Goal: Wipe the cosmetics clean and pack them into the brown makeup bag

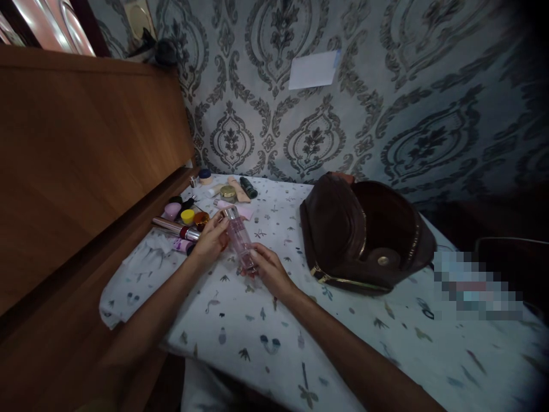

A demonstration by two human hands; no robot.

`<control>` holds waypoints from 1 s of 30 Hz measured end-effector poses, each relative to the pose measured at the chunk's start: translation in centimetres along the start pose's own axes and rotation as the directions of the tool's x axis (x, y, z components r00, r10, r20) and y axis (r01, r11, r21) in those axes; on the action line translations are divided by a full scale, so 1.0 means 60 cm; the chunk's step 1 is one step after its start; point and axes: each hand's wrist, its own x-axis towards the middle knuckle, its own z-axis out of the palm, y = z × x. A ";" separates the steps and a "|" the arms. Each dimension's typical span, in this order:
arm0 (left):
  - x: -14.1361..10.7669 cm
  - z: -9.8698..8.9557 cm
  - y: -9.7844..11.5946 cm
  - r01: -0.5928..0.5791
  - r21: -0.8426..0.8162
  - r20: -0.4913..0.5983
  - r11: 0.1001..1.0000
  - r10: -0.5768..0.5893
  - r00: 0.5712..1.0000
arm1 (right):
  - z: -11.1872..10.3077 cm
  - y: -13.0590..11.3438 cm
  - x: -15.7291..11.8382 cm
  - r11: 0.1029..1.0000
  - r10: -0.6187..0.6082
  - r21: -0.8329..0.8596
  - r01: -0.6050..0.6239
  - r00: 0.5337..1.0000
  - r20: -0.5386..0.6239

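A clear pink bottle (240,237) with a silvery cap is held tilted above the patterned cloth, between both hands. My left hand (211,237) grips it near the capped end. Around its lower end the fingers of my right hand (271,272) are closed. Close to my left hand lie an amber jar (201,220), a yellow-lidded pot (187,216) and a long metallic pink tube (175,229). To the right of my right hand stands a dark brown leather bag (334,229), its zipped top gaping.
Several cosmetics, among them a gold-lidded jar (227,193), a dark green tube (248,187) and a navy-lidded jar (205,176), lie at the back left. A wooden cabinet (86,143) borders the left side. Behind rises a wallpapered wall (266,114). A blurred item (476,286) lies right of the bag.
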 end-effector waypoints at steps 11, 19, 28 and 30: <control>-0.005 0.009 0.015 0.082 -0.148 0.037 0.986 -0.078 0.996 | -0.015 0.011 0.003 0.949 0.133 0.264 -0.174 0.977 0.166; -0.003 0.006 0.009 0.073 -0.142 0.019 0.987 -0.071 0.997 | -0.014 0.002 0.003 0.913 0.160 0.362 -0.187 0.982 0.104; 0.007 -0.002 0.005 -0.009 -0.110 -0.069 0.994 0.001 0.998 | -0.012 -0.005 0.000 0.920 0.129 0.359 -0.157 0.986 0.102; 0.008 -0.001 0.007 -0.014 -0.087 -0.081 0.996 0.007 0.997 | -0.011 -0.005 0.001 0.925 0.114 0.355 -0.137 0.990 0.086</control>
